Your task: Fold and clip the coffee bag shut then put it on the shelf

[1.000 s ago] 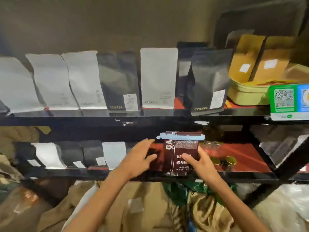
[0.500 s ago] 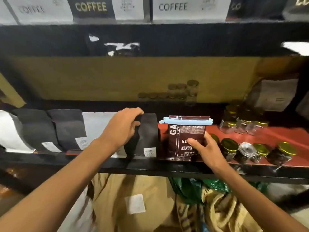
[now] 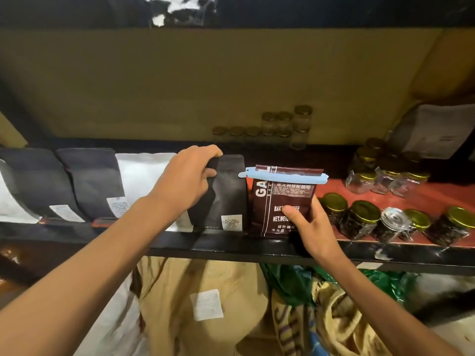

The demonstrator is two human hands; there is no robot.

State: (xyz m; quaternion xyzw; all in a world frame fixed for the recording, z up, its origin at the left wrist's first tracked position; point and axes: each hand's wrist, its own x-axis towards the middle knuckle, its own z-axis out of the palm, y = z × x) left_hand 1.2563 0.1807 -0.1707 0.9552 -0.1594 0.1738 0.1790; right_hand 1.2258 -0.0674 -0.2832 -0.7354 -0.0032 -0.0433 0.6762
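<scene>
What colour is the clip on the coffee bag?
Light blue plastic clip, clearest in the head view.

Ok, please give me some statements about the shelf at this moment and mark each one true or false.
1. A light blue clip runs across the top of the brown coffee bag. True.
2. The coffee bag lies flat on the shelf. False: it stands upright at the front edge.
3. The left hand grips the top of a black bag. True.
4. The right hand is away from the coffee bag. False: it holds the bag's lower right part.
5. Jars with gold lids stand left of the coffee bag. False: they stand to its right.
</scene>
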